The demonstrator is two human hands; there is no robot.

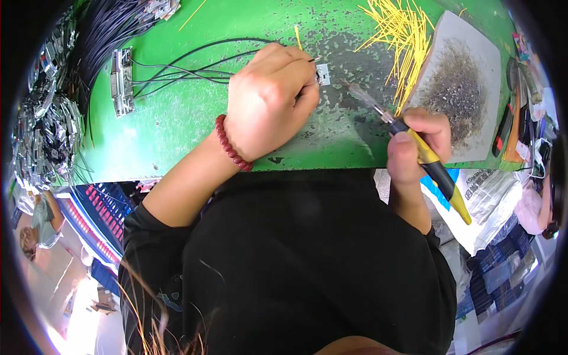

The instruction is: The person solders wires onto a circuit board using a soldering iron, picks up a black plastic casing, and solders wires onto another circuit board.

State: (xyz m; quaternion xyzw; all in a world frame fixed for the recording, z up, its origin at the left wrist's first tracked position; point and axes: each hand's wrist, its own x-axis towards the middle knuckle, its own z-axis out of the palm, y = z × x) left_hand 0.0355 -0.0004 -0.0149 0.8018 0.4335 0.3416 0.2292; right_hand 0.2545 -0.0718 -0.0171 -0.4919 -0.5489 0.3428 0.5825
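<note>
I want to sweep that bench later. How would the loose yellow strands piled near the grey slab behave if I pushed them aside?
The yellow strands look thin and straight, so probably light and fairly stiff. They lie crisscrossed in a loose heap on the green bench, so a push would likely scatter them rather than move them together. Some overlap the grey slab and might snag on its edge.

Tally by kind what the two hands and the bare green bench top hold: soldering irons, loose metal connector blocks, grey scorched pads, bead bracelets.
Soldering iron, in right hand: 1
Metal connector block: 1
Grey scorched pad: 1
Bead bracelet, left hand wrist: 1
Total: 4
</note>
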